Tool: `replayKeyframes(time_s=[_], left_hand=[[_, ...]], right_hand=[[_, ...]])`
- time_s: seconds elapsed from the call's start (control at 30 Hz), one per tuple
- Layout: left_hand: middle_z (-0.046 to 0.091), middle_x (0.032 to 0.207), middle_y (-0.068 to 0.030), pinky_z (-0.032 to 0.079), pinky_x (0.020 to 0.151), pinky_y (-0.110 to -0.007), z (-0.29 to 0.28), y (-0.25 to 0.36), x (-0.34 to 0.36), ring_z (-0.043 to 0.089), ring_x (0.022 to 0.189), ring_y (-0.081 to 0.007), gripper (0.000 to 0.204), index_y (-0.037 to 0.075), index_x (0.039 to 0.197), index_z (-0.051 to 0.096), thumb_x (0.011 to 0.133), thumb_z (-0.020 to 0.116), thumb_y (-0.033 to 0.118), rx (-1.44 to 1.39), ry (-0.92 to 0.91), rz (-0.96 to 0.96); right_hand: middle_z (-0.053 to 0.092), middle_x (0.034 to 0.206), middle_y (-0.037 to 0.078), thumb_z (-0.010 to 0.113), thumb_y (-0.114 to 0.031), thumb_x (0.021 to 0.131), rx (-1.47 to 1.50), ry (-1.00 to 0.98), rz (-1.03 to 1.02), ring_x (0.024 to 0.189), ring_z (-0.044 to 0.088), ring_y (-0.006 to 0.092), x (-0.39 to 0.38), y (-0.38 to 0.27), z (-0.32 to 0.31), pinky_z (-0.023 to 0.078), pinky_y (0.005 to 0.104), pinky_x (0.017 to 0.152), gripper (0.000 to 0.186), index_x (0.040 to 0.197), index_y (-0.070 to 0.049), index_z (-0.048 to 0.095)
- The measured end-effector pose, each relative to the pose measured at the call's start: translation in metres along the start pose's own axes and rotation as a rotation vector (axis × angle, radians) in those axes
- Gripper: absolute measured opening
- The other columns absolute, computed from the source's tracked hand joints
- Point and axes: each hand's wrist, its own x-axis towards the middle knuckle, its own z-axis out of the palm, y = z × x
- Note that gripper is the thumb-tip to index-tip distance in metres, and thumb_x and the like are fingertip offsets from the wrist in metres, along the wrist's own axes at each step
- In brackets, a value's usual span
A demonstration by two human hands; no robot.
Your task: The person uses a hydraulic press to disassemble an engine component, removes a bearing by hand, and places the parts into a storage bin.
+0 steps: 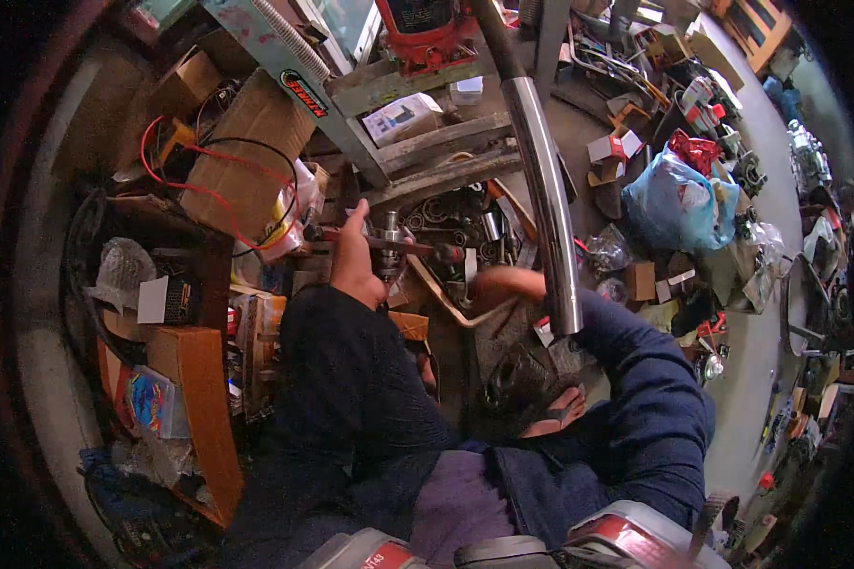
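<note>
My left hand [353, 258] is closed beside a silvery, stepped metal part [389, 228], its thumb side up and the other fingers mostly hidden. A dark bar [403, 247] with a reddish end crosses at the same place and passes behind the hand. To the right, my right hand [503, 283] is smeared by motion near the bar's reddish end, its fingers unreadable. Under and beyond the hands, a tray [469, 321] with a pale rim holds loose metal parts and sockets [491, 226].
A long chrome tube [543, 194] slants down over my right forearm. Ahead stands a grey metal frame [356, 147] with a red jack [427, 43]. Cardboard boxes [194, 398] and red and black cables [194, 149] lie left; a blue plastic bag [678, 204] sits right among parts.
</note>
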Motion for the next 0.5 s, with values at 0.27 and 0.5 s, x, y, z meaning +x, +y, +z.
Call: replayKeyframes(time_s=[0.27, 0.5], left_hand=[[0.064, 0.074, -0.0095, 0.055, 0.06, -0.038, 0.002, -0.012, -0.004, 0.064, 0.063, -0.0249, 0.037, 0.006, 0.086, 0.058, 0.085, 0.061, 0.043, 0.068, -0.035, -0.073], [0.063, 0.073, -0.005, 0.055, 0.061, -0.044, 0.014, -0.024, -0.003, 0.064, 0.064, -0.0219, 0.026, 0.011, 0.087, 0.06, 0.083, 0.065, 0.036, 0.107, -0.167, -0.147]], right_hand=[[0.049, 0.128, 0.023, 0.076, -0.044, 0.069, -0.422, 1.114, -0.076, 0.116, 0.049, 0.039, 0.065, 0.031, -0.113, 0.04, 0.0479, 0.096, 0.078, 0.13, -0.006, 0.046], [0.052, 0.124, 0.023, 0.076, -0.038, 0.067, -0.54, 1.169, -0.024, 0.114, 0.051, 0.0398, 0.081, 0.017, -0.13, 0.041, 0.0452, 0.096, 0.074, 0.128, -0.006, 0.048]])
